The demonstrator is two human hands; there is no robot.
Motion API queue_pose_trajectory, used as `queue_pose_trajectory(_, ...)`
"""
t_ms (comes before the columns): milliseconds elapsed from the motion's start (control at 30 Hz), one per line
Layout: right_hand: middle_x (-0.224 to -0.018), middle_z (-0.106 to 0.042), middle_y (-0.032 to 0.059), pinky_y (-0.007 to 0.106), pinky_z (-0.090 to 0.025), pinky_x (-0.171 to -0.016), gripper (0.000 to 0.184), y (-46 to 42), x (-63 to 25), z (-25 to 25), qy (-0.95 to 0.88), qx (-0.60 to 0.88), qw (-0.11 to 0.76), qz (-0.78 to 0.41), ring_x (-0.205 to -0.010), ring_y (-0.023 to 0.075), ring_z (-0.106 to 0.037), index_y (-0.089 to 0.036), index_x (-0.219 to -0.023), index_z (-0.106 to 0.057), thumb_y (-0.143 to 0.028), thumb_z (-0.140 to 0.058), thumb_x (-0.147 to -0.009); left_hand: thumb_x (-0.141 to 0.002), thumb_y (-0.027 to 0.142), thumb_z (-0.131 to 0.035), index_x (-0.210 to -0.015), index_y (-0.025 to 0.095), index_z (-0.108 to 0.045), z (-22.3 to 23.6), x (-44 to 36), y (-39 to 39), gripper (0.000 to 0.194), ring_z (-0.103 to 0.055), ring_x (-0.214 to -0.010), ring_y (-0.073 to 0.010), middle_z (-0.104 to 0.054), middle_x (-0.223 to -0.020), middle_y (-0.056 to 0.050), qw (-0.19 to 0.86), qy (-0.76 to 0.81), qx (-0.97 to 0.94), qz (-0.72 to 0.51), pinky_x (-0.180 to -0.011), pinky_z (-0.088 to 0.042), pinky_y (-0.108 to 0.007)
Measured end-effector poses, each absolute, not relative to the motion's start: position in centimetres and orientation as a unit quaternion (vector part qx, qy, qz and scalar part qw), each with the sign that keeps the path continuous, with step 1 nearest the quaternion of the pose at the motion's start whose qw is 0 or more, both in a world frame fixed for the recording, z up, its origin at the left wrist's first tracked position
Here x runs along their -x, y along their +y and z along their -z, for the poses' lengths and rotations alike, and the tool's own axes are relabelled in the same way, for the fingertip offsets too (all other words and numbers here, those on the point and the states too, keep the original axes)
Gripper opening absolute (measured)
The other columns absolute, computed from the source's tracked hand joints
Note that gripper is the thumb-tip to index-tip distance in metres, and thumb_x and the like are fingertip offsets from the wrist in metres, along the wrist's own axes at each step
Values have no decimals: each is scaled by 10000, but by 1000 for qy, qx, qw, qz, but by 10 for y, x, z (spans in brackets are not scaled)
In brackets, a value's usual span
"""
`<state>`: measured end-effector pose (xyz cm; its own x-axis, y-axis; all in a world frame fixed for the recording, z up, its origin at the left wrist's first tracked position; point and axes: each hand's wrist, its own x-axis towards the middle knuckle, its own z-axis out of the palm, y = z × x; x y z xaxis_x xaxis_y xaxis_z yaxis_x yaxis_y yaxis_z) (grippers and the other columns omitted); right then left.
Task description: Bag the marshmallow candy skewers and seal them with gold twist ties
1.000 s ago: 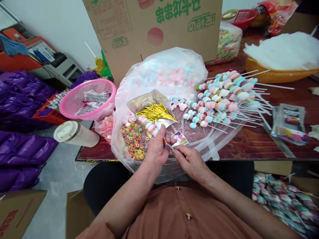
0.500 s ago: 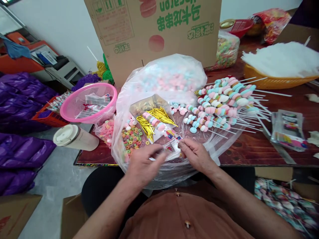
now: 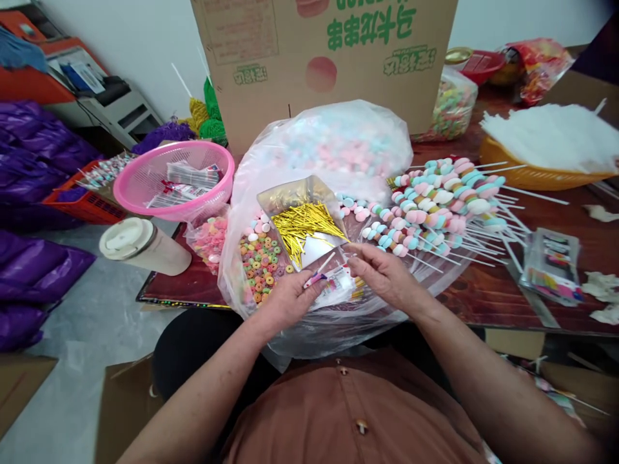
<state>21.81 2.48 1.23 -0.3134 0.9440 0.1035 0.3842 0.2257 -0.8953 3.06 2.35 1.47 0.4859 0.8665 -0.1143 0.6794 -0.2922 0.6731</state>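
My left hand [image 3: 294,293] is closed round the end of a printed plastic bag [image 3: 315,280], with a white stick [image 3: 326,263] poking out up and to the right. The rest of that bag is hidden by the hand. My right hand [image 3: 382,274] is a little to the right, its thumb and fingers pinched together; what they hold I cannot make out. Printed clear bags [image 3: 336,289] lie beneath and between both hands. Just beyond them, gold twist ties [image 3: 307,225] fill an open pouch. Ring-shaped candies [image 3: 264,264] lie beside my left hand.
Marshmallow skewers [image 3: 440,200] are heaped at right, near a stack of bags [image 3: 552,265]. A pink basket [image 3: 128,187] and a lidded cup [image 3: 159,248] stand at left. Behind are a bag of marshmallows [image 3: 333,145], a cardboard box [image 3: 271,103] and a yellow basket [image 3: 546,174].
The marshmallow skewer that lay over the twist ties no longer shows there. My left hand went from holding it, to loose and blurred, to closed round a bag end with a stick.
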Motion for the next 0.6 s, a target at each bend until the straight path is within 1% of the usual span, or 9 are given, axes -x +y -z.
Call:
queue_pose_trajectory(67, -668, -552, -9, 226, -363, -546, 246, 20, -205, -5, -687, 481, 329, -435, -606, 123, -483, -167, -886, -581, -386, -477, -842, -846, 353, -426, -736, 171, -583, -13, -33, 21, 264, -555, -665, -161, -604, -681, -11, 377, 496, -766, -157, -607, -399, -242)
queue_pose_trajectory(133, -639, -568, 0, 229, -365, -554, 246, 14, -192, 1, -696, 476, 308, -441, -602, 123, -489, -162, -741, -580, -352, -465, -849, -785, 311, -515, -768, 167, -597, -14, -32, 19, 166, -564, -711, -173, -624, -737, -17, 403, 486, -764, -134, -643, -410, -257)
queue_pose_trajectory(233, -621, -583, 6, 233, -362, -572, 272, 7, -180, 6, -723, 459, 309, -415, -591, 116, -481, -163, -659, -566, -298, -444, -861, -751, 304, -558, -800, 175, -598, -19, -25, 19, 144, -555, -708, -156, -614, -745, -1, 474, 434, -759, -106, -638, -422, -242)
queue_pose_trajectory(300, -557, -541, -14, 223, -351, -534, 290, 6, -181, 5, -726, 450, 299, -425, -540, 104, -451, -169, -623, -540, -309, -446, -859, -785, 363, -514, -778, 180, -568, -22, -19, 20, 190, -522, -574, -117, -569, -673, 21, 557, 410, -718, -79, -529, -414, -215)
queue_pose_trajectory(400, -455, -442, -41, 208, -333, -448, 361, 10, -189, -5, -693, 469, 296, -460, -450, 93, -407, -186, -567, -465, -351, -403, -882, -813, 464, -441, -726, 183, -499, -23, -16, 21, 300, -404, -362, -69, -494, -573, 49, 679, 419, -602, -36, -347, -316, -187)
queue_pose_trajectory(433, -457, -446, -38, 211, -340, -441, 360, 11, -193, -11, -687, 489, 317, -434, -444, 97, -412, -189, -577, -468, -352, -393, -889, -808, 482, -440, -708, 184, -480, -23, -16, 22, 318, -391, -344, -65, -482, -557, 51, 704, 425, -566, -42, -326, -293, -180)
queue_pose_trajectory(500, -571, -552, 7, 248, -409, -526, 280, 13, -199, -26, -718, 515, 368, -289, -543, 128, -496, -183, -669, -533, -327, -424, -883, -792, 482, -463, -671, 179, -467, -24, -19, 22, 325, -420, -374, -70, -475, -536, 46, 728, 431, -526, -88, -345, -311, -173)
queue_pose_trajectory(567, -835, -640, 74, 348, -435, -755, 149, 12, -203, -38, -805, 455, 362, -118, -811, 200, -563, -183, -860, -587, -255, -456, -869, -772, 461, -485, -633, 175, -477, -26, -22, 23, 318, -450, -424, -83, -476, -525, 37, 729, 437, -512, -128, -394, -360, -187)
queue_pose_trajectory(600, -966, -638, 91, 404, -389, -865, 158, 11, -204, -41, -861, 390, 323, -59, -953, 234, -539, -195, -954, -584, -206, -455, -863, -758, 447, -500, -606, 173, -486, -27, -23, 24, 314, -460, -444, -90, -483, -522, 30, 727, 434, -518, -123, -420, -382, -199)
